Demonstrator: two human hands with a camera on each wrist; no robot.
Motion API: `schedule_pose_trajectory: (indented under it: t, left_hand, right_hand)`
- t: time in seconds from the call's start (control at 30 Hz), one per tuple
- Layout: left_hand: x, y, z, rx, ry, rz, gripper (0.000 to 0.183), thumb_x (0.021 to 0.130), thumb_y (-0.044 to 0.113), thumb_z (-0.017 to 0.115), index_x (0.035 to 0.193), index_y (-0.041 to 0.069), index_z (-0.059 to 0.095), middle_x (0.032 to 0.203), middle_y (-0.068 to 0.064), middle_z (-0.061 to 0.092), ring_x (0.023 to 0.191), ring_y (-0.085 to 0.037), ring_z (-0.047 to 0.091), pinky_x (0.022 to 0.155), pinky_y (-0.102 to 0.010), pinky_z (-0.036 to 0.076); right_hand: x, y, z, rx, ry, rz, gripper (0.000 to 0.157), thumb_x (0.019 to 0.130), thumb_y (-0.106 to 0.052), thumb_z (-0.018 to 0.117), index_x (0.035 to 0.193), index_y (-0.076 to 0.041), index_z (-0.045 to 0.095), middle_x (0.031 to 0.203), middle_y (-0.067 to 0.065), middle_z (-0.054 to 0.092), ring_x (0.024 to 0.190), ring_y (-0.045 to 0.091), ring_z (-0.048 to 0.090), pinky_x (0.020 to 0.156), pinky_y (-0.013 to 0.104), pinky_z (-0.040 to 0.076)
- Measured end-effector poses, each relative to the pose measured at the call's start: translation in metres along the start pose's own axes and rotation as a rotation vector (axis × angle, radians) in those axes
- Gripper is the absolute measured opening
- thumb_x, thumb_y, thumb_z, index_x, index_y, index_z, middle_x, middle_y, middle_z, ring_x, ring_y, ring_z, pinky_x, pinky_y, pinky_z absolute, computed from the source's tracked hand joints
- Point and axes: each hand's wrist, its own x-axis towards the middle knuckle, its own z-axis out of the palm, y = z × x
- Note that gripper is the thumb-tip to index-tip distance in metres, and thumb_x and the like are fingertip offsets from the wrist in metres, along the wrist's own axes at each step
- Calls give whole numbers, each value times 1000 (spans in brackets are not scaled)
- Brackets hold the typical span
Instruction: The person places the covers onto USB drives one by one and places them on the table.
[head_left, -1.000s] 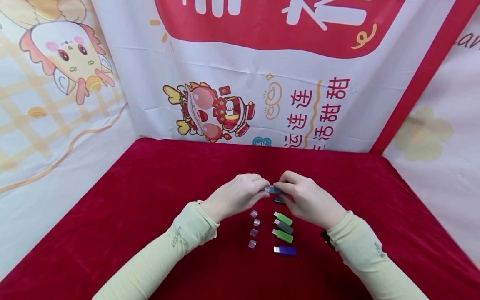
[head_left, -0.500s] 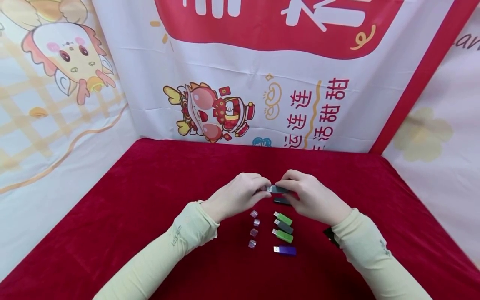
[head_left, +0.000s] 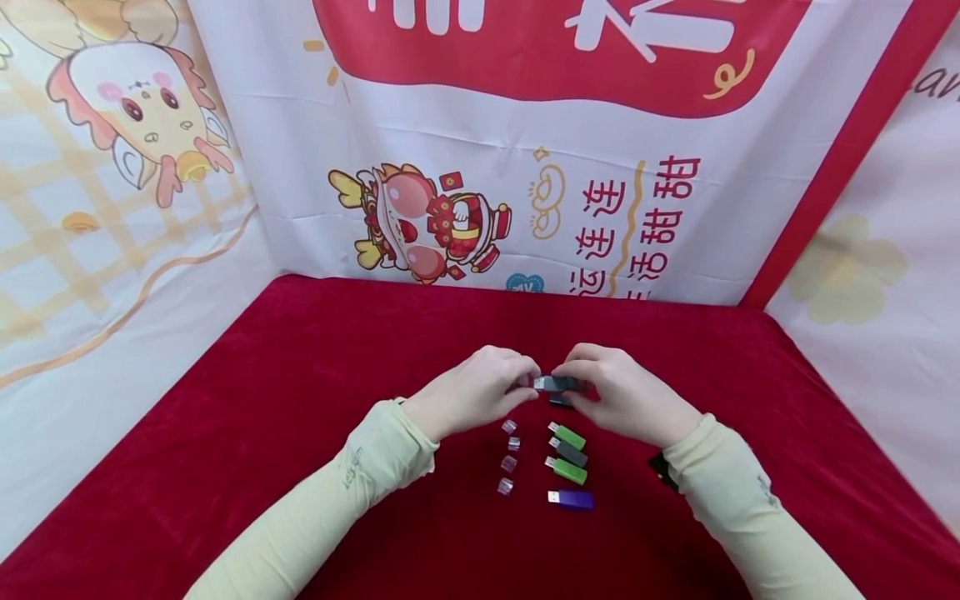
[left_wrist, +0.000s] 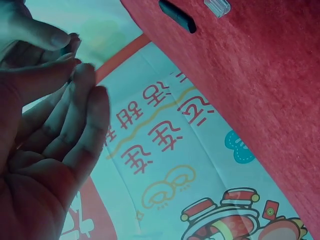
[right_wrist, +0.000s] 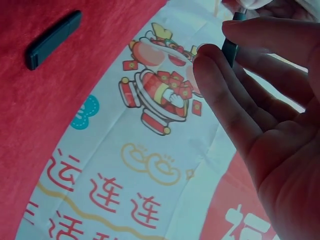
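My right hand (head_left: pixel 622 396) pinches a dark grey USB stick (head_left: pixel 555 383) between thumb and fingers, its metal plug pointing left. Close to that plug, the thumb and fingers of my left hand (head_left: pixel 476 390) pinch a small clear cap (head_left: pixel 527 379), mostly hidden by the fingertips. In the right wrist view the USB stick (right_wrist: pixel 230 49) is seen dark between the fingertips, with the left hand's fingertips at its far end. A black USB stick (head_left: pixel 560 400) lies on the cloth just below the held one, partly covered by the right hand.
On the red cloth (head_left: pixel 360 350), a column of uncapped USB sticks holds two green ones (head_left: pixel 567 437), a grey one (head_left: pixel 568 452) and a purple one (head_left: pixel 574 499). Left of them, several clear caps (head_left: pixel 507 463) form another column. A printed white backdrop (head_left: pixel 292 167) stands behind.
The right hand and the USB stick have shifted slightly right and nearer. The left hand has hardly moved; the things on the cloth stay put.
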Motion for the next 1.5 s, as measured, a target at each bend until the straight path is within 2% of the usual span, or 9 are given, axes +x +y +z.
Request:
schedule_pose_trajectory:
  t: [0.23,0.47,0.73,1.2,1.5]
  left_hand:
    - [-2,-4,-3,57,-23,-67,13,88,13,76,98,8,70,88,-1,68,75,-13,62,72,-23,50]
    - [-2,-1,-5,165,-31,-103,10,88,21,75,96,16,72,88,5,68,74,-6,59,66,-22,51]
    - [-3,-2,-4,154,-43,-104,8,88,19,75,94,15,72,86,5,67,74,-6,59,66,-22,51]
    - [-3,-1,-2,118,-65,-97,7,88,17,75,93,13,71,86,4,67,75,-7,59,69,-21,50]
    - [-2,-1,0,129,-87,-108,6,88,19,75,92,15,71,85,6,66,77,-6,60,71,-20,50]
  right_hand:
    - [-3,15,9,-29,-78,105,22,74,-1,84,93,-3,74,88,2,64,74,14,61,69,31,56]
    - [-6,23,19,-64,-157,177,18,75,2,81,91,-2,74,85,4,63,75,17,61,71,31,55]
    - [-8,25,28,-118,-246,228,14,75,1,81,86,-2,74,80,3,62,71,14,56,67,30,53]
    - [-8,25,35,-150,-303,268,13,75,-4,84,84,-6,74,76,0,63,67,10,53,63,27,52]
    - [-10,27,38,-141,-289,242,13,74,-3,84,81,-5,73,71,0,61,62,8,51,58,24,49]
